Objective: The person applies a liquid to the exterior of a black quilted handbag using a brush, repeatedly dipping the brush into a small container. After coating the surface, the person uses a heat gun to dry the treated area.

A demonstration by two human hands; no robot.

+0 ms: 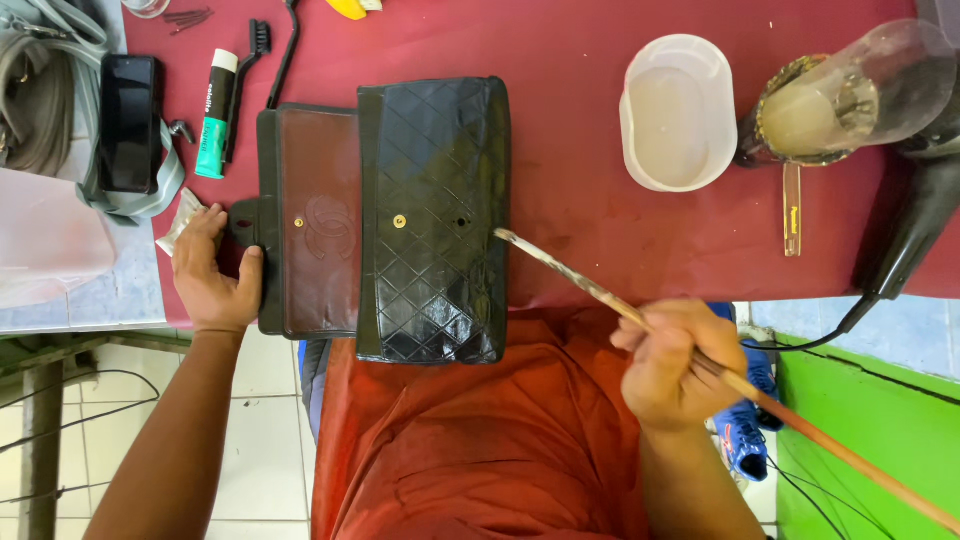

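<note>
The right hand is closed around a long wooden-handled paintbrush, whose wet tip reaches up and to its left, touching the near edge of the black quilted handbag. A loaded bristle could drip onto the red table cloth, or drag unevenly if the bag slides. The left hand lies mostly flat, fingers curled over the opened flap's edge, pinning it; the white tub of liquid sits well beyond the right hand.
</note>
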